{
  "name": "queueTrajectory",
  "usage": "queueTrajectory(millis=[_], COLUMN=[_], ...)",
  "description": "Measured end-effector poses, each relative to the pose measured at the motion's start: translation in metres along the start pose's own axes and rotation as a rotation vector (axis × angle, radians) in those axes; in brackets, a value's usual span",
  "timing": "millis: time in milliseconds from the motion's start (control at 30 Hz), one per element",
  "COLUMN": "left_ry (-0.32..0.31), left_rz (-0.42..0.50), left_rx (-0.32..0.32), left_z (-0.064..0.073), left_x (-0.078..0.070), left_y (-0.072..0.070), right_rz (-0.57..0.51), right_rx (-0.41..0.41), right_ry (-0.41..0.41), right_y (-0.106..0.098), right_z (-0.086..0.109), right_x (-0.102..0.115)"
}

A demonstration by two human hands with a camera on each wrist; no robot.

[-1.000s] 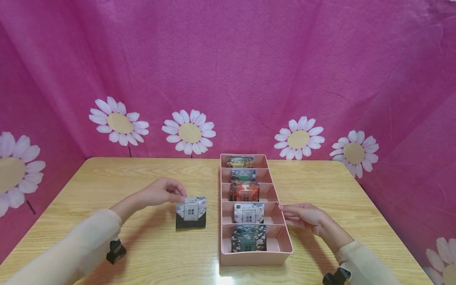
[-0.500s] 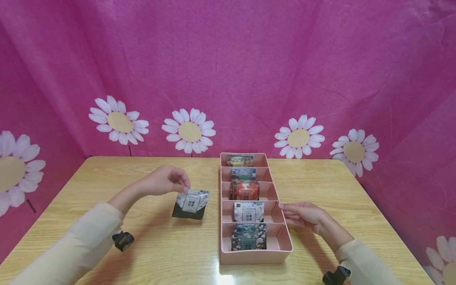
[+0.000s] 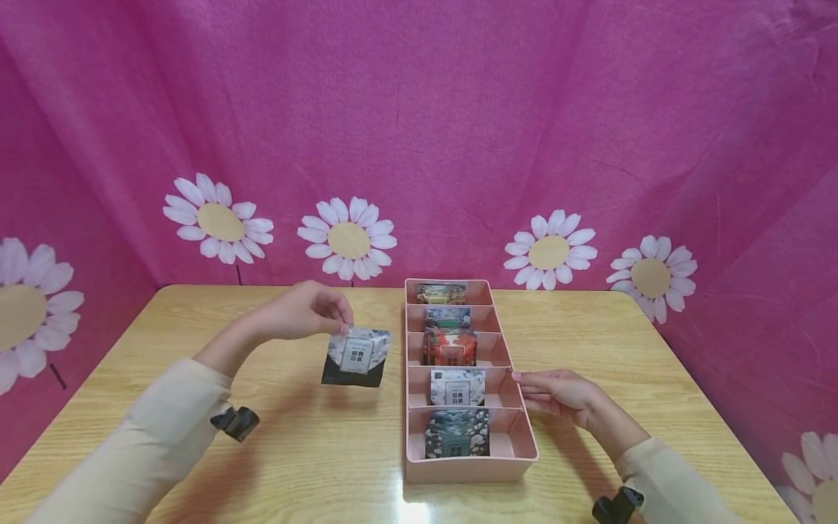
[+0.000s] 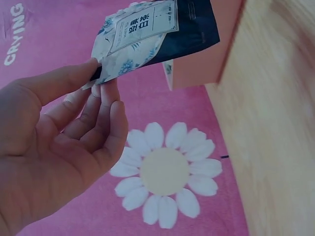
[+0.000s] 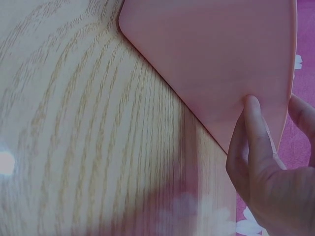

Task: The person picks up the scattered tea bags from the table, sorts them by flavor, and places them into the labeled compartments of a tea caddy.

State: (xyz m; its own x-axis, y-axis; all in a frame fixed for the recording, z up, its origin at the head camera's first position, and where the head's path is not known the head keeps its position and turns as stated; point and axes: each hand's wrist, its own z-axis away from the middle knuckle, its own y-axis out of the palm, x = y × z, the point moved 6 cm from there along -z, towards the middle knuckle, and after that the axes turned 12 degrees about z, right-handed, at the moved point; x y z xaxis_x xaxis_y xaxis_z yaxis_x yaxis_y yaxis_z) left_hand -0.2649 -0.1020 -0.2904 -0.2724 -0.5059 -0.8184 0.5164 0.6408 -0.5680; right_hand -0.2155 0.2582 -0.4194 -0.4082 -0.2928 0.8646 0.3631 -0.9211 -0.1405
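Observation:
My left hand pinches the upper left corner of a white-and-black tea packet between thumb and fingertips. The packet hangs above the table, left of a pink divided box. In the left wrist view the packet shows blue flowers and a dark lower part. On the box's right side, my right hand touches the outer wall with fairly straight fingers. The right wrist view has its fingertips against the pink wall and the thumb near the rim. A matching white packet stands in the second compartment from the front.
Other compartments hold a dark green flowered packet stack at the front, red packets, a blue-green packet and a yellowish packet at the back. Behind the wooden table hangs a pink curtain with daisies.
My left hand has lifted the white-and-black packet off the table, moving it up and slightly right. The right hand has stayed at the box's side.

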Motion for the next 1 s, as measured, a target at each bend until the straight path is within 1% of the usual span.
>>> queueTrajectory(millis=[100,200,400,567,700,833,900,1000], left_ry=[0.003,0.02,0.033,0.038,0.052,0.034,0.009,-0.012], left_rz=[-0.016,-0.033,-0.03,-0.014,0.006,0.039,0.059,0.086], left_rx=[-0.009,-0.013,-0.017,-0.003,0.026,0.058,0.07,0.079], left_z=[-0.002,-0.004,-0.013,-0.023,-0.035,-0.046,-0.052,-0.06], left_x=[-0.006,-0.012,-0.024,-0.037,-0.044,-0.046,-0.045,-0.044], left_y=[0.0,0.002,0.008,0.016,0.025,0.035,0.041,0.049], right_rz=[0.006,0.008,0.011,0.0,-0.007,-0.012,-0.011,-0.001], right_rx=[-0.002,0.0,0.008,0.025,0.038,0.04,0.033,0.029], right_ry=[0.005,0.007,0.0,-0.014,-0.027,-0.038,-0.031,-0.026], right_y=[0.0,0.0,0.0,0.0,0.0,0.001,0.001,0.002], right_z=[0.0,0.0,0.0,-0.001,-0.001,-0.003,-0.003,-0.003], right_x=[0.001,0.001,0.001,0.002,0.003,0.003,0.001,0.0])
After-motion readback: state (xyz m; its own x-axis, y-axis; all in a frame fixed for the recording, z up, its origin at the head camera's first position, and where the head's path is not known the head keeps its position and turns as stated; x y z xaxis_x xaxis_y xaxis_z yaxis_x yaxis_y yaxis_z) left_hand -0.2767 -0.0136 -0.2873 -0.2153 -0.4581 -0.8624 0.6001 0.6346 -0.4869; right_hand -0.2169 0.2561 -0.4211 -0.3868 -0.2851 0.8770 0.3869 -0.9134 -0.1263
